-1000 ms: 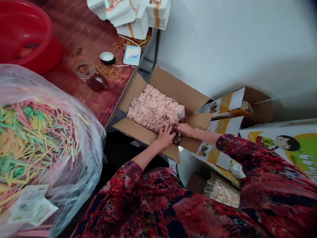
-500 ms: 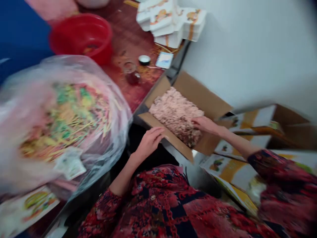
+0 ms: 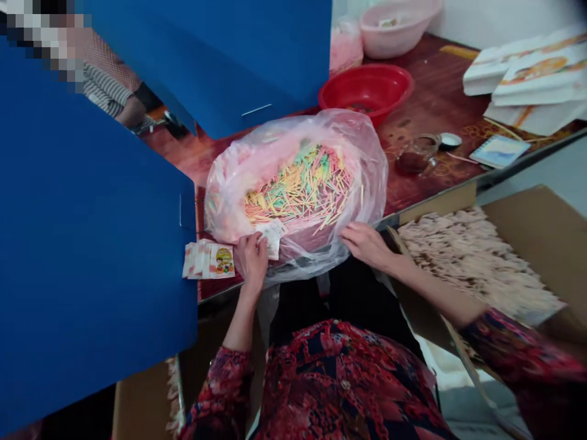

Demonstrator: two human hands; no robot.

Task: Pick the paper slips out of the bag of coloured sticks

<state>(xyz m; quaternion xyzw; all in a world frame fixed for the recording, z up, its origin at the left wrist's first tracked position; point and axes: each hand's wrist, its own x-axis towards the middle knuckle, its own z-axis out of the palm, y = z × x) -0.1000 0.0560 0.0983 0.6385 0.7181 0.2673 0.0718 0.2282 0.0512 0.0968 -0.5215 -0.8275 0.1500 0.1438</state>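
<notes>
A clear plastic bag (image 3: 367,143) lies spread open on the table, full of thin pastel sticks (image 3: 302,183) in yellow, pink and green. At its near edge is a small white packet (image 3: 274,237) with faint print. The curled fingers of my left hand (image 3: 253,260) close on the packet's left side. My right hand (image 3: 369,245) is at the bag's near right edge, fingers loosely stretched, with nothing visible in them. Left of my left hand lies an overlapping row of printed sachets (image 3: 208,260).
Blue partitions (image 3: 101,244) stand left and behind, with another person partly visible beyond. A red basin (image 3: 367,91), glass jar (image 3: 417,156), notebook (image 3: 499,151) and stacked white packages (image 3: 541,73) stand on the table. An open carton (image 3: 527,220) of packed pale sachets is at right.
The view has swung left. My right hand has left the carton and come to the bag's edge. My left hand has moved from the carton's flap to the white packet.
</notes>
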